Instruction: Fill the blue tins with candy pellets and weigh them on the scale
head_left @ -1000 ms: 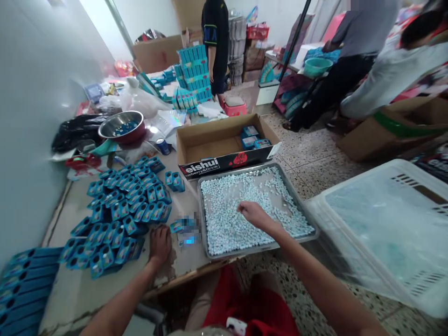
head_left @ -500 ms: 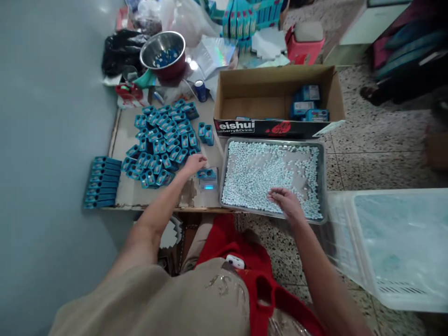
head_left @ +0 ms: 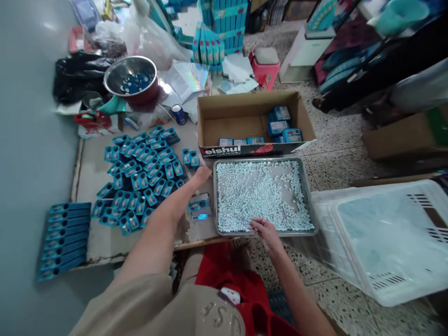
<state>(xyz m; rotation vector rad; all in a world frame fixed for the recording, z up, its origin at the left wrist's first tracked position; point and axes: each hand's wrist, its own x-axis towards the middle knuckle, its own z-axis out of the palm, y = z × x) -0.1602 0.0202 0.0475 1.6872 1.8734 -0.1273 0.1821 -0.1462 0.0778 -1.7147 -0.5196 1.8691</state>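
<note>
"While your right hand is hovering at the near edge of the tray, what is its grip doing?"

"Your fingers are pointing leftward over the pellets, but the picture is leaving it unclear whether that grip is pinching any, so I cannot tell. Pale pellets are covering most of the tray, and a grey patch is showing toward its right side."

"And where are you holding your left hand?"

"You are holding it just beside the tray's left rim, near the closest corner of the carton. Your fingertips are blurring there, so I cannot tell whether that grip is standing apart or together."

"Which things are lying around it?"

"Two boxes are standing on the worktop just beyond it, and a blue pile is crowding the surface to its left. Nearer you, another pair is lying on a small device whose display is glowing."

"And farther off?"

"More boxes are sitting inside the carton, beyond the tray. A can is standing behind the pile, and a bowl is holding blue pieces."
</note>
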